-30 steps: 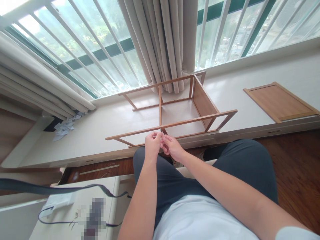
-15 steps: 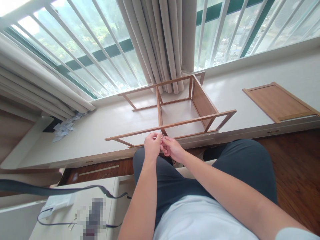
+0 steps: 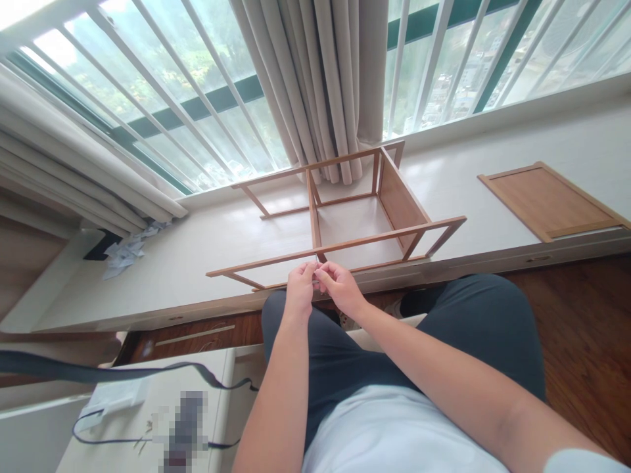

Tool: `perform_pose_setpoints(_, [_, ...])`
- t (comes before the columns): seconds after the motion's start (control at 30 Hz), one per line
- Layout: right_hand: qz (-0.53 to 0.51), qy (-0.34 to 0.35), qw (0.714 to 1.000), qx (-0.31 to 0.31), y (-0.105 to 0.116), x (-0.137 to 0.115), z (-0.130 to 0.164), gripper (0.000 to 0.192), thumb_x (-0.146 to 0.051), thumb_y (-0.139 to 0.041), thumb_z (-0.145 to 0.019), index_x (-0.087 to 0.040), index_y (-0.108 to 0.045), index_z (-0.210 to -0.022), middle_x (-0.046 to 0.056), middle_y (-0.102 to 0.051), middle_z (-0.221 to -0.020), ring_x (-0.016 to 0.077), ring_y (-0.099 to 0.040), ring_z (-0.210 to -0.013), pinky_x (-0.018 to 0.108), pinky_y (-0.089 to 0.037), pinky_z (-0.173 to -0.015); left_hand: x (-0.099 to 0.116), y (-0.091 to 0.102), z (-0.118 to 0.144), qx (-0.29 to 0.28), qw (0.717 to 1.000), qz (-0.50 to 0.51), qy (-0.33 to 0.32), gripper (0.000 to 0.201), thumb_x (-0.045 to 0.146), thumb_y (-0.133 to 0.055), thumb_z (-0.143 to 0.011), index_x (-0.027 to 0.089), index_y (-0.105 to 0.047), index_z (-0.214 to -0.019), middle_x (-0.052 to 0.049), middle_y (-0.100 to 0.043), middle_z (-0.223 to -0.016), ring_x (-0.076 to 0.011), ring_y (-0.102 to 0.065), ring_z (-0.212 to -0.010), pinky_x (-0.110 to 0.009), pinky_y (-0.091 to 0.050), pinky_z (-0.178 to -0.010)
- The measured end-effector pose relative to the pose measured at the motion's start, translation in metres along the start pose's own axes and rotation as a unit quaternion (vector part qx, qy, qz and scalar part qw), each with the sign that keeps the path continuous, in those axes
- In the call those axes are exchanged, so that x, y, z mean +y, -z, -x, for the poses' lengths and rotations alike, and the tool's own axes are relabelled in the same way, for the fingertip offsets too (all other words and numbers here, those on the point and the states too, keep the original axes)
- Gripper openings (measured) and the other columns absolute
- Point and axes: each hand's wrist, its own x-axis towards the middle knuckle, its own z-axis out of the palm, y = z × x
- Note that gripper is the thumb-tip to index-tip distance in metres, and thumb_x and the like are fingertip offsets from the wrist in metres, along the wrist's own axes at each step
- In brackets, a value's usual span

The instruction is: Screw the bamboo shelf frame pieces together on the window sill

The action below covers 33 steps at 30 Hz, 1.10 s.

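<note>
Both hands, left hand [image 3: 299,291] and right hand [image 3: 339,288], pinch a tiny metal piece [image 3: 315,272] at frame centre, just below the wooden frame [image 3: 345,244].

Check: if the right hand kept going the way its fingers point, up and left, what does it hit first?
The right hand would first meet the left hand, whose fingertips already touch it around a tiny, unclear metal part. Just past them sits the wooden frame's near rail at its centre upright, though depth is uncertain.
</note>
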Motion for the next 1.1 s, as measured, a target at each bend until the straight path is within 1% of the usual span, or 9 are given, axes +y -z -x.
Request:
perform_pose_setpoints(0.07, [0.049,0.018,0.999,0.006,0.001,0.001,0.000,0.030,-0.047,-0.060,-0.090,-0.021,-0.056,-0.077,-0.004,-0.054,-0.060,0.0125,-0.052,-0.058,0.025,-0.044,-0.060,0.001,-0.002,0.002,0.000,1.000,0.015,0.001,0.030,0.043,-0.071,-0.072,0.013,-0.067,-0.075,0.000,-0.060,-0.061,-0.0099,-0.052,-0.048,-0.021,-0.040,-0.044])
perform_pose_setpoints(0.13, [0.093,0.028,0.995,0.009,0.002,0.001,0.001,0.029,-0.047,-0.058,-0.091,-0.021,-0.057,-0.078,-0.003,-0.056,-0.063,0.0136,-0.054,-0.062,0.025,-0.044,-0.063,0.001,-0.002,0.002,0.009,1.000,0.027,0.004,0.030,0.043,-0.072,-0.071,0.013,-0.067,-0.075,0.000,-0.061,-0.062,-0.0101,-0.053,-0.051,-0.021,-0.041,-0.045])
perform_pose_setpoints(0.3, [0.196,0.046,0.979,0.014,0.003,-0.005,0.002,0.027,-0.046,-0.057,-0.091,-0.022,-0.057,-0.079,-0.002,-0.060,-0.070,0.0144,-0.053,-0.064,0.025,-0.041,-0.063,-0.004,0.001,0.000,0.021,0.998,0.057,0.024,0.030,0.042,-0.074,-0.069,0.013,-0.068,-0.076,-0.001,-0.063,-0.065,-0.0108,-0.057,-0.057,-0.020,-0.044,-0.050])
perform_pose_setpoints(0.5, [0.293,0.074,0.953,0.011,0.002,-0.015,0.001,0.024,-0.043,-0.057,-0.091,-0.022,-0.058,-0.079,-0.003,-0.057,-0.066,0.0139,-0.050,-0.060,0.024,-0.037,-0.061,-0.008,0.003,-0.003,0.032,0.994,0.097,0.043,0.030,0.038,-0.078,-0.065,0.012,-0.068,-0.077,-0.001,-0.065,-0.068,-0.0109,-0.059,-0.061,-0.019,-0.044,-0.053])
perform_pose_setpoints(0.67, [0.331,0.085,0.940,0.010,0.001,-0.019,0.001,0.024,-0.041,-0.054,-0.093,-0.022,-0.060,-0.081,-0.001,-0.062,-0.069,0.0149,-0.054,-0.062,0.024,-0.036,-0.061,-0.006,0.001,-0.003,0.035,0.994,0.099,0.039,0.030,0.038,-0.078,-0.063,0.012,-0.067,-0.074,-0.001,-0.065,-0.066,-0.0114,-0.059,-0.060,-0.019,-0.043,-0.051])
perform_pose_setpoints(0.9, [0.374,0.089,0.923,0.017,0.003,-0.019,0.000,0.020,-0.036,-0.050,-0.094,-0.023,-0.061,-0.084,0.000,-0.065,-0.071,0.0153,-0.056,-0.063,0.024,-0.037,-0.062,-0.006,0.002,-0.003,0.039,0.995,0.083,0.044,0.033,0.042,-0.077,-0.065,0.012,-0.069,-0.079,-0.003,-0.067,-0.071,-0.0126,-0.061,-0.063,-0.020,-0.044,-0.052])
perform_pose_setpoints(1.0, [0.373,0.093,0.923,0.017,0.005,-0.017,0.000,0.021,-0.033,-0.047,-0.095,-0.022,-0.061,-0.083,0.000,-0.065,-0.071,0.0151,-0.056,-0.063,0.024,-0.037,-0.063,-0.006,0.002,-0.004,0.038,0.996,0.073,0.041,0.035,0.043,-0.078,-0.065,0.012,-0.070,-0.079,-0.003,-0.066,-0.071,-0.0107,-0.058,-0.060,-0.018,-0.042,-0.050])
perform_pose_setpoints(1.1, [0.356,0.095,0.929,0.020,0.007,-0.014,0.000,0.022,-0.032,-0.046,-0.095,-0.022,-0.060,-0.080,-0.001,-0.063,-0.068,0.0147,-0.054,-0.061,0.024,-0.036,-0.061,-0.005,0.002,-0.004,0.032,0.996,0.069,0.036,0.034,0.043,-0.078,-0.066,0.012,-0.070,-0.079,-0.003,-0.065,-0.072,-0.0093,-0.056,-0.059,-0.017,-0.039,-0.048])
